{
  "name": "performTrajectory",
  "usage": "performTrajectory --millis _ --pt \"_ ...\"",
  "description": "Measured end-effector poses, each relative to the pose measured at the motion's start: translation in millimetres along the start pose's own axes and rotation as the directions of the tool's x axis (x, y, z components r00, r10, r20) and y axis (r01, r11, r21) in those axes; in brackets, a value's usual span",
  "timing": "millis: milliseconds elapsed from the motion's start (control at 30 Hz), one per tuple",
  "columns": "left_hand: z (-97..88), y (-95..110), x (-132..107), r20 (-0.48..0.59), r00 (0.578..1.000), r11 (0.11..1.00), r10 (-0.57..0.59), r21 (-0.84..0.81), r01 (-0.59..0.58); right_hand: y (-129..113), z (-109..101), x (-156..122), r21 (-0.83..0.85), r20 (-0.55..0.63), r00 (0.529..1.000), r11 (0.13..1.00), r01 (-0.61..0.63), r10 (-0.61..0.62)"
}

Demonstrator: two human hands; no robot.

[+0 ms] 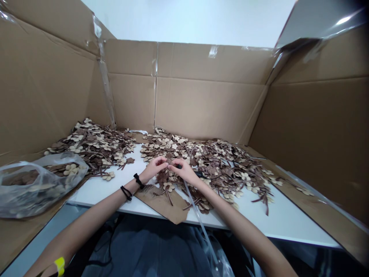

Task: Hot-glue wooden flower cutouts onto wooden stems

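Pinching a small brown flower (169, 156) over the table (99, 189), the left hand (155, 167) and right hand (185, 171) hold something seemingly light, soft and bendable, best gripped by its petal edges.

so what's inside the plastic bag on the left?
Near the opening of the plastic bag, cream and brown flower pieces show; deeper contents are covered by them.

Small brown flower pc (169, 156) w/ rounded petals afaict, pinched btwn fingertips of the left (155, 168) & right hands (184, 171), above the surface (276, 217). Partly covered, so exact tilt's unclear tbh.
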State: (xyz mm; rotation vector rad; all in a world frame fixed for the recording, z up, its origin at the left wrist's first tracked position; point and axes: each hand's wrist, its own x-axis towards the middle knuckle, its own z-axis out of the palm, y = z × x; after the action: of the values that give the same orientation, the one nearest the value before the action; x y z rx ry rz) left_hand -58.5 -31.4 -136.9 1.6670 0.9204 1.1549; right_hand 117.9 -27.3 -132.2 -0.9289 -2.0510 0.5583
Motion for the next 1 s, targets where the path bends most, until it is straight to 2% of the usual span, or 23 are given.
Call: performTrajectory --millis 233,367,500,600,700,767,867,933,1000 --pt "-1.2 -1 0 -0.017 1.0 1.0 -0.013 0.0 0.013 4 0 0 0.104 0.005 0.999 0.994 -0.038 0.038" --pt "-1.9 -3 0 -0.016 0.999 0.999 0.029 0.038 -0.028 4 -1 1 0.15 0.024 0.999 0.988 -0.037 0.033" --pt "-0.3 -3 -2 0.07 0.995 0.993 0.077 0.081 -0.082 1 1 0 0.07 0.027 1.0 0.997 -0.019 0.017" --pt "-0.3 -2 -2 0.093 0.993 0.993 0.072 0.091 -0.081 0 -4 1 0.02 -0.077 0.997 0.999 -0.031 0.033" --pt "-1.4 -1 -3 0.077 0.994 0.985 0.072 0.151 -0.083 2 -19 5 0.021 -0.309 0.948 0.997 -0.077 0.08" --pt "-2.0 -2 -3 0.088 0.991 0.968 0.096 0.222 -0.114 5 -34 9 0.029 -0.408 0.909 0.996 -0.086 0.09" --pt "-5.1 0 -2 0.112 0.981 0.925 0.158 0.331 -0.187 9 -57 12 0.064 -0.423 0.9 0.994 -0.085 0.104" --pt "-12.8 4 -1 0.07 0.976 0.889 0.205 0.404 -0.215 10 -73 9 0.074 -0.412 0.904 0.993 -0.095 0.118" --pt "-28.1 13 2 0.01 0.966 0.838 0.258 0.495 -0.229 11 -88 3 0.051 -0.403 0.907 0.992 -0.111 0.122"
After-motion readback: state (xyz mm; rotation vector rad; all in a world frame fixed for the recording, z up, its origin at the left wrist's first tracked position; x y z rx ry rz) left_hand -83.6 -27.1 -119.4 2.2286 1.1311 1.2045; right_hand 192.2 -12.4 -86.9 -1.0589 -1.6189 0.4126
